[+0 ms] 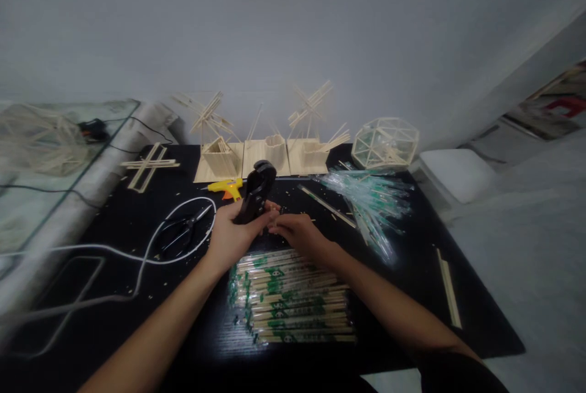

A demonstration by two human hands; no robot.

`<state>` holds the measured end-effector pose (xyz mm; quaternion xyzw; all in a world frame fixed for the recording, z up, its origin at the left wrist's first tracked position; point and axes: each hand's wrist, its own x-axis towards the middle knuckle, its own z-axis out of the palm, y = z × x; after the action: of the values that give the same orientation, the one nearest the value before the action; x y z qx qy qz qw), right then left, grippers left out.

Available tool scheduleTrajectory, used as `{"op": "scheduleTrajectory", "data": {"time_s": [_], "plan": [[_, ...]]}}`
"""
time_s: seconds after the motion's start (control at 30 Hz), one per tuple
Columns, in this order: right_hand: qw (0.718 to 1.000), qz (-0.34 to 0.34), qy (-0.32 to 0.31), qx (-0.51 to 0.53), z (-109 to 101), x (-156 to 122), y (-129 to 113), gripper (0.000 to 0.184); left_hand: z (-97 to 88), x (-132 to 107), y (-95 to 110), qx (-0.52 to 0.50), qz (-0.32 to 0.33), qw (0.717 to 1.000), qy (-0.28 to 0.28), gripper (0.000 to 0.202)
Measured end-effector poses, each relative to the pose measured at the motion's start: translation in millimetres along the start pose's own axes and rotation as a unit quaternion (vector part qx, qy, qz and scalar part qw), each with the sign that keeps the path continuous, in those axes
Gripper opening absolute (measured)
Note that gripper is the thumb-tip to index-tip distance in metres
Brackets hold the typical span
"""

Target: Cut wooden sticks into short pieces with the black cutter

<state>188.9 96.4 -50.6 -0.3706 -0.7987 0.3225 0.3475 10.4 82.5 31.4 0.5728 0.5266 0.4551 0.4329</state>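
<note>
My left hand is wrapped around a black hand tool with a thick, rounded top; its exact kind does not show. My right hand meets the left one at the fingertips, its fingers pinched together. Whatever small piece lies between those fingers is too tiny and dim to make out. Just below both hands lies a clear pack of wrapped chopsticks with green print. A yellow glue gun rests beyond my left hand, close to the black tool.
Black-handled scissors lie inside a white cable loop at left. Several stick models on wooden bases line the wall. Torn clear wrappers pile up at right, before a stick polyhedron. Loose sticks lie near the right edge.
</note>
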Motion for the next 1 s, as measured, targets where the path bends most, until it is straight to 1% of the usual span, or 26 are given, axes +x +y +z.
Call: {"op": "scheduleTrajectory", "data": {"time_s": [0.13,0.23,0.27,0.37,0.43,0.63,0.7,0.77,0.83,0.87,0.9,0.97,1.0], "plan": [[1.0,0.006,-0.004,-0.008,-3,1,-6,0.017,-1.5,1,0,0.007,-0.004,1.0,-0.001,0.019],[1.0,0.001,0.009,0.001,-8,4,-15,0.006,-3.4,2,1,0.004,-0.003,1.0,-0.006,0.019],[1.0,-0.002,0.019,0.011,-10,5,-19,0.008,-4.1,2,2,0.003,-0.002,1.0,-0.008,0.019],[0.998,-0.011,0.049,0.034,-15,8,-28,0.031,-5.5,2,2,0.01,0.005,1.0,-0.01,0.02],[0.997,-0.016,0.062,0.037,-17,9,-30,0.035,-5.6,2,2,0.016,0.009,1.0,-0.01,0.019],[0.997,-0.025,0.077,0.007,-16,9,-26,0.031,-2.6,2,2,0.009,-0.005,1.0,-0.017,0.02],[0.997,-0.026,0.079,-0.004,-16,8,-26,0.026,-4.3,2,4,0.018,0.007,0.999,-0.029,0.022],[0.996,-0.031,0.08,0.0,-15,9,-27,0.021,-10.9,0,7,0.039,0.027,0.998,-0.044,0.025],[0.996,-0.035,0.084,0.017,-15,9,-28,0.017,-23.1,-3,11,0.087,0.048,0.994,-0.05,0.027],[0.995,-0.035,0.088,0.026,-14,9,-29,0.016,-30.8,-4,12,0.134,0.069,0.988,-0.042,0.027],[0.995,-0.033,0.091,0.031,-14,9,-29,0.016,-38.8,-6,13,0.197,0.089,0.975,-0.046,0.026],[0.995,-0.025,0.093,0.029,-13,9,-30,0.015,-53.4,-10,15,0.332,0.124,0.933,-0.057,0.027],[0.995,-0.022,0.09,0.022,-13,9,-30,0.016,-58.8,-11,16,0.383,0.147,0.91,-0.057,0.033]]}}
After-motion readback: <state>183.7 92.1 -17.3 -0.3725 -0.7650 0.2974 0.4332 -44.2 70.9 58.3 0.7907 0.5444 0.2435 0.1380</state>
